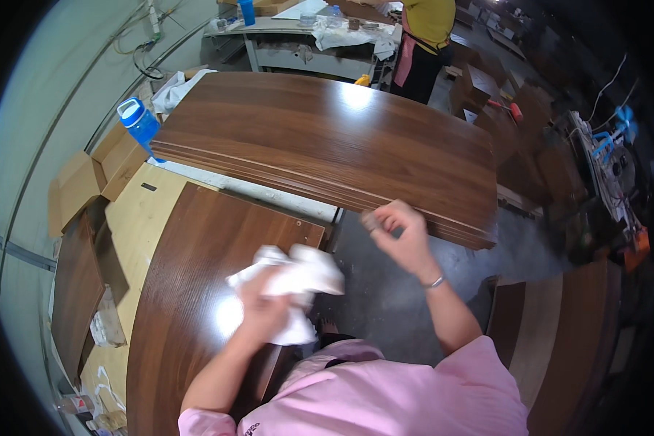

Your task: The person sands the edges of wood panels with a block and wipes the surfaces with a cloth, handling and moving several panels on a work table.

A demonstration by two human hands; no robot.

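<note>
My left hand point(264, 311), smeared by motion, is closed round a crumpled white cloth point(309, 273). Hand and cloth are over the near end of a dark brown wood-grain panel point(189, 254), which lies on a pale board. My right hand point(403, 238), a bracelet at its wrist, is raised near the front edge of a stack of similar brown panels point(283, 116). Its thumb and fingertips come together in a pinch; something small and dark may be between them, but I cannot make it out.
A blue bottle point(139, 123) stands at the stack's left end, beside an open cardboard box point(80, 178). More panels point(559, 327) are at the right. Beyond the stack, a person in a yellow top point(429, 25) stands by a cluttered workbench point(283, 62). A small fan point(621, 123) is far right.
</note>
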